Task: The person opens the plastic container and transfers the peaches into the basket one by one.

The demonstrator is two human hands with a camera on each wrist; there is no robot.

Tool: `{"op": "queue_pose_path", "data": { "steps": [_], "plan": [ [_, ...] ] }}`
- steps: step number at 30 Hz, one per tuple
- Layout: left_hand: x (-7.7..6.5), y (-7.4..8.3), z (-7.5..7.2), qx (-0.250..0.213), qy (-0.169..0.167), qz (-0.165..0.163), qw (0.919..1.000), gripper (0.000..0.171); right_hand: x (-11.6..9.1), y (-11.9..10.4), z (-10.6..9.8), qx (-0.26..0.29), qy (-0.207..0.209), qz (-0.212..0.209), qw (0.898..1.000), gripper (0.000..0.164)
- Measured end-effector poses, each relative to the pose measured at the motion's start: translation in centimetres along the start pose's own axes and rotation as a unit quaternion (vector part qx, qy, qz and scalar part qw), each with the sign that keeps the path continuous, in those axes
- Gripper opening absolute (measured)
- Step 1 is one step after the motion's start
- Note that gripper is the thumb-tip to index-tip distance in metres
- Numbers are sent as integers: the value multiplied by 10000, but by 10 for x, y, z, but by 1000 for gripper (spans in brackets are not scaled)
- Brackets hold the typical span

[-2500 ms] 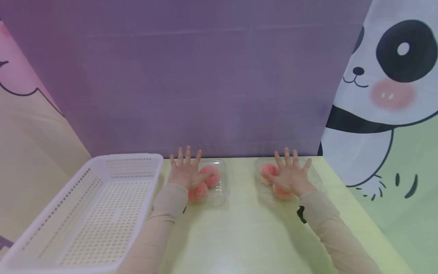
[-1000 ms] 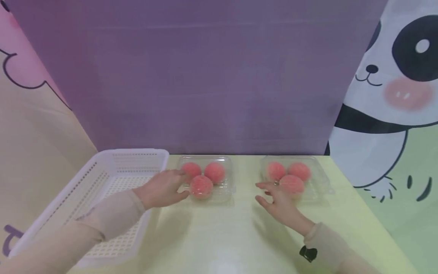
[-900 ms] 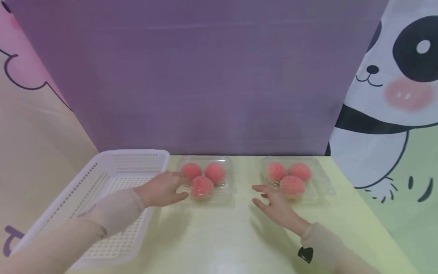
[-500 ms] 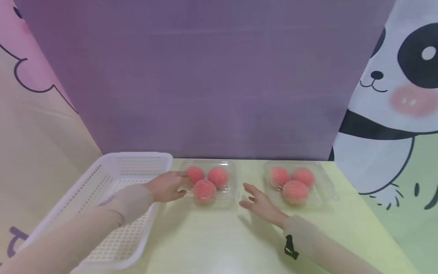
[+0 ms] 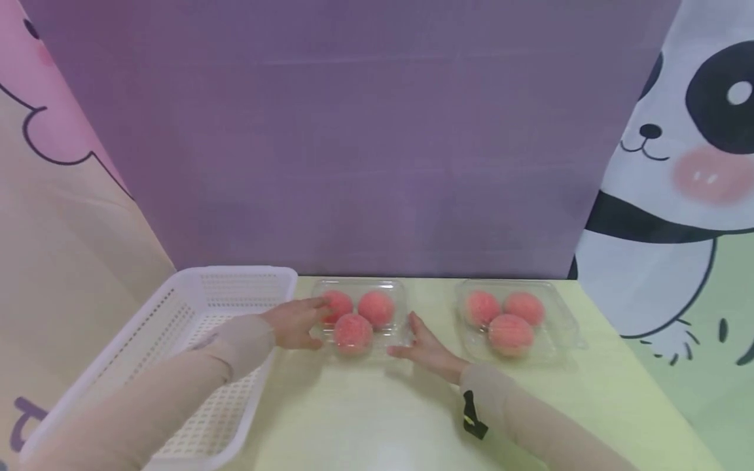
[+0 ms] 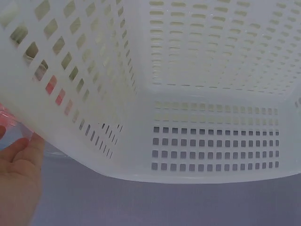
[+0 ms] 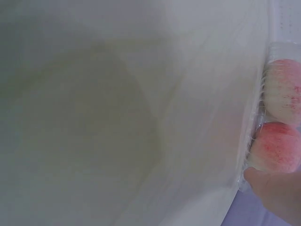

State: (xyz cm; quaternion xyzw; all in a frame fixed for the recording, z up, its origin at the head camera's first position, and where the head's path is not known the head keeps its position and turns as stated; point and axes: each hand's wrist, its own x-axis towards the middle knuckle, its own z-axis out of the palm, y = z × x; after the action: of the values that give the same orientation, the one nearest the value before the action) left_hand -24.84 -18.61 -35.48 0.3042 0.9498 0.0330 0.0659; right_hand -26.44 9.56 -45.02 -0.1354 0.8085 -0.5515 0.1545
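Note:
A clear plastic clamshell box (image 5: 391, 335) holds three pink peaches (image 5: 353, 333) near the table's back edge. At its left side is my left hand (image 5: 294, 324), fingers stretched over the edge and thumb spread toward the front corner. My right hand (image 5: 430, 353) reaches the right side of that box, thumb and fingers apart. In the right wrist view, the right thumb (image 7: 263, 183) lies right at the box's corner, beside a peach (image 7: 276, 148). The left wrist view has the left hand (image 6: 19, 179) just outside the basket wall.
A white perforated basket (image 5: 235, 270) stands on the left, under the left forearm. Another clear box (image 5: 554, 340) with three peaches sits at the right. A purple cloth (image 5: 377, 163) hangs behind the table (image 5: 365, 418), and a panda print (image 5: 654, 281) covers the right side.
Both hands, first spread flat over the two boxes, have dropped lower. My right hand has moved left from the right box to the left box's right side; the left hand stays at its left side.

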Motion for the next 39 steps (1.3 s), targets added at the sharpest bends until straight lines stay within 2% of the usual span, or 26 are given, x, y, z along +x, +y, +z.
{"op": "queue_pose_path", "data": {
  "steps": [3,9,13,22,30,39],
  "plan": [
    [1,1,2,104,10,33,9999,64,0,0,1,7,29,34,10000,104],
    [2,2,5,7,-152,-295,9994,80,-1,0,0,-44,-237,139,9996,106],
    [2,0,5,-103,-275,-428,9987,83,0,-5,2,2,-402,81,9992,104],
    [7,-10,2,335,-580,-159,9976,78,1,-6,3,137,-400,149,9990,102],
    [10,-12,5,610,-555,-95,9965,85,1,-7,4,187,-323,197,9991,102],
    [11,-13,7,986,-575,90,9934,77,2,-10,5,225,-281,234,9991,100]
  ]
}}
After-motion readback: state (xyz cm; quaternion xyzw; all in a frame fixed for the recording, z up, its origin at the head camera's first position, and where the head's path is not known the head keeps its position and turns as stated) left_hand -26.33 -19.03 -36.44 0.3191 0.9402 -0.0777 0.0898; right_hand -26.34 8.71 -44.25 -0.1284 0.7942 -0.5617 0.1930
